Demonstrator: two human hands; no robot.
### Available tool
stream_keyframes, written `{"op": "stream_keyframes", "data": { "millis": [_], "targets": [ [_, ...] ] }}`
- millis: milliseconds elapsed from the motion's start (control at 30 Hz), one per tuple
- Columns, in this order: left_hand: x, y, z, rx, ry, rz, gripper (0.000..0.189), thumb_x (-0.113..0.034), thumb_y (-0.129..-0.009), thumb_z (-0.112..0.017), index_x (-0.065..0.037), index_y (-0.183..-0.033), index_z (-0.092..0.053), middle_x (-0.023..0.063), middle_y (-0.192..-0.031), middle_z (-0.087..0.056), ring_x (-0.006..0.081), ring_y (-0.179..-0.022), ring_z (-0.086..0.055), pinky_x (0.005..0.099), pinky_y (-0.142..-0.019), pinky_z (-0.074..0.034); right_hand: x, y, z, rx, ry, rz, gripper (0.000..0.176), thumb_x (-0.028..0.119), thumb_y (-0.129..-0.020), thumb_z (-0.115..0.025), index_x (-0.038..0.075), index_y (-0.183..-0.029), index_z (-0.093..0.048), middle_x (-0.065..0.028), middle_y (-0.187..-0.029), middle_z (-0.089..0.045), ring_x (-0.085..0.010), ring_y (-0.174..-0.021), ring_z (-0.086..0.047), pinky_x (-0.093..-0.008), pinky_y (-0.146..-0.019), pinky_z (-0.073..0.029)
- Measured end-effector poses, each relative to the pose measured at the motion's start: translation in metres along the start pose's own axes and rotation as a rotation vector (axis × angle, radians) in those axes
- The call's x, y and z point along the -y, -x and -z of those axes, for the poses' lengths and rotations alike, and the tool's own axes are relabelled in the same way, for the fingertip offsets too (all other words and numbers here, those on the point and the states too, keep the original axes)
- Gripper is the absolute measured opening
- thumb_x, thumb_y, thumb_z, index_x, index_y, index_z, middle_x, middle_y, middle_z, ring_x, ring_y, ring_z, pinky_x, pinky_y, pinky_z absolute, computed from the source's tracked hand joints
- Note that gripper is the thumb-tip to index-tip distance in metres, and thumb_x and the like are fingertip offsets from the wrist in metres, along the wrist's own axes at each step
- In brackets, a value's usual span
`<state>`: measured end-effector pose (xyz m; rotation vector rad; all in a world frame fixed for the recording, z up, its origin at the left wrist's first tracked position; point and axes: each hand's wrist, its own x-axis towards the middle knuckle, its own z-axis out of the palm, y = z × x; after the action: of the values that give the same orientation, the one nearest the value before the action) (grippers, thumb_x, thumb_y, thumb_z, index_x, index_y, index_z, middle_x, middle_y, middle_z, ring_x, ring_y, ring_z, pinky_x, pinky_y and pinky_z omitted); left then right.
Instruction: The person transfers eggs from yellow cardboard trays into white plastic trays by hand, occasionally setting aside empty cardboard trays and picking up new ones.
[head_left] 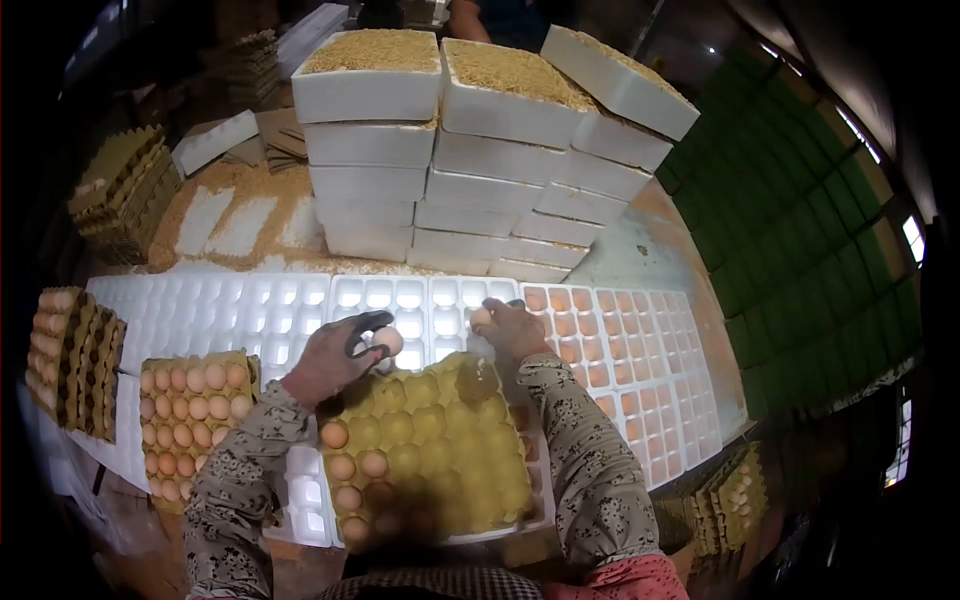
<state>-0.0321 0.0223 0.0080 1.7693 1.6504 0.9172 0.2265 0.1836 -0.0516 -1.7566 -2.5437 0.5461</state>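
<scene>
My left hand (338, 357), with dark coverings on its fingers, is closed on a pale egg (388, 341) above the white foam tray (330, 300). To the right, my right hand (518, 328) grips another egg (482, 317) over the same row of lit white trays. Below and between my forearms lies a yellowish pulp egg tray (440, 425). Several brown eggs (343, 467) sit in its left cups, and shadow covers its near edge. White trays filled with eggs (600, 320) stand beside my right hand.
Stacked white foam boxes (370, 95) topped with husk-like material rise behind the trays. A loaded egg tray (197, 407) lies at left, near stacked trays (75, 350). More pulp trays stand at back left (125, 190) and lower right (725, 510). Another person's arm (467, 20) shows behind the boxes.
</scene>
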Motion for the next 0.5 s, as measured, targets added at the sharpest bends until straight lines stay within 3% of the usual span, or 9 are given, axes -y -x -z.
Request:
{"op": "stream_keyframes", "data": {
  "millis": [33, 133, 200, 267, 300, 333, 367, 433, 500],
  "targets": [
    [0.008, -0.026, -0.023, -0.047, -0.099, -0.136, 0.046, -0.013, -0.080, -0.069, -0.012, -0.124, -0.057, 0.0097, -0.110, -0.065, 0.0290, -0.090, -0.064, 0.0352, -0.081, -0.052, -0.003, -0.002, -0.003, 0.078, 0.112, -0.016, 0.049, 0.044, -0.082, -0.062, 0.020, -0.124, -0.056, -0.0165, -0.113, -0.059, -0.0304, -0.107, -0.059, -0.0422, -0.092, -0.045],
    [0.034, -0.096, -0.093, 0.146, -0.504, 0.019, 0.041, -0.039, -0.086, -0.060, -0.020, -0.123, -0.058, 0.0069, -0.119, -0.060, 0.0249, -0.106, -0.059, 0.0349, -0.095, -0.044, -0.019, -0.041, -0.004, 0.148, 0.112, 0.069, 0.044, 0.041, -0.084, -0.061, 0.018, -0.122, -0.057, -0.0152, -0.115, -0.058, -0.0316, -0.107, -0.059, -0.0424, -0.092, -0.045],
    [0.016, -0.130, -0.099, 0.326, -0.502, 0.133, 0.044, -0.040, -0.088, -0.056, -0.018, -0.125, -0.055, 0.0079, -0.122, -0.057, 0.0247, -0.111, -0.055, 0.0351, -0.097, -0.041, -0.010, -0.044, 0.016, -0.210, -0.231, 0.029, 0.039, 0.035, -0.085, -0.060, 0.015, -0.118, -0.057, -0.0145, -0.116, -0.056, -0.0325, -0.109, -0.056, -0.0438, -0.093, -0.043],
    [0.027, -0.157, -0.117, 0.349, -0.481, 0.193, 0.045, -0.040, -0.089, -0.055, -0.016, -0.127, -0.054, 0.0092, -0.124, -0.056, 0.0246, -0.114, -0.054, 0.0355, -0.097, -0.041, -0.029, -0.075, -0.014, -0.310, -0.183, 0.132, 0.037, 0.033, -0.085, -0.061, 0.014, -0.116, -0.057, -0.0139, -0.116, -0.056, -0.0326, -0.111, -0.054, -0.0444, -0.093, -0.041],
    [0.033, -0.165, -0.125, 0.182, -0.523, 0.073, 0.046, -0.039, -0.090, -0.053, -0.014, -0.128, -0.052, 0.0108, -0.126, -0.054, 0.0250, -0.117, -0.052, 0.0356, -0.098, -0.040, -0.032, -0.082, -0.025, -0.413, -0.134, 0.219, 0.035, 0.030, -0.084, -0.061, 0.013, -0.114, -0.056, -0.0134, -0.116, -0.055, -0.0326, -0.112, -0.051, -0.0450, -0.094, -0.040],
    [0.041, -0.169, -0.131, 0.021, -0.563, -0.046, 0.046, -0.038, -0.091, -0.051, -0.011, -0.129, -0.050, 0.0124, -0.128, -0.052, 0.0254, -0.120, -0.050, 0.0357, -0.099, -0.040, -0.038, -0.085, -0.037, -0.294, 0.030, 0.225, 0.036, 0.029, -0.082, -0.063, 0.013, -0.113, -0.056, -0.0134, -0.115, -0.055, -0.0321, -0.113, -0.048, -0.0450, -0.095, -0.039],
    [0.052, -0.173, -0.136, 0.025, -0.566, -0.026, 0.046, -0.038, -0.091, -0.051, -0.011, -0.129, -0.050, 0.0124, -0.128, -0.052, 0.0254, -0.120, -0.050, 0.0357, -0.099, -0.040, -0.039, -0.084, -0.041, -0.278, 0.022, 0.235, 0.036, 0.029, -0.082, -0.063, 0.013, -0.113, -0.056, -0.0134, -0.115, -0.055, -0.0321, -0.113, -0.048, -0.0450, -0.095, -0.039],
    [0.071, -0.178, -0.135, 0.242, -0.843, -0.211, 0.043, -0.037, -0.094, -0.044, -0.010, -0.128, -0.051, 0.0150, -0.116, -0.059, 0.0264, -0.113, -0.055, 0.0351, -0.098, -0.040, -0.040, -0.075, -0.040, -0.355, 0.015, 0.258, 0.038, 0.029, -0.082, -0.062, 0.013, -0.115, -0.054, -0.0136, -0.116, -0.055, -0.0327, -0.114, -0.049, -0.0451, -0.095, -0.039],
    [0.049, -0.167, -0.093, 0.118, -0.197, 0.052, 0.044, -0.030, -0.094, -0.050, -0.008, -0.131, -0.048, 0.0151, -0.127, -0.054, 0.0316, -0.118, -0.050, 0.0365, -0.103, -0.038, -0.037, -0.060, -0.027, -0.291, -0.141, 0.250, 0.038, 0.026, -0.083, -0.063, 0.012, -0.117, -0.054, -0.0129, -0.116, -0.056, -0.0345, -0.112, -0.050, -0.0464, -0.094, -0.040]
  ]
}}
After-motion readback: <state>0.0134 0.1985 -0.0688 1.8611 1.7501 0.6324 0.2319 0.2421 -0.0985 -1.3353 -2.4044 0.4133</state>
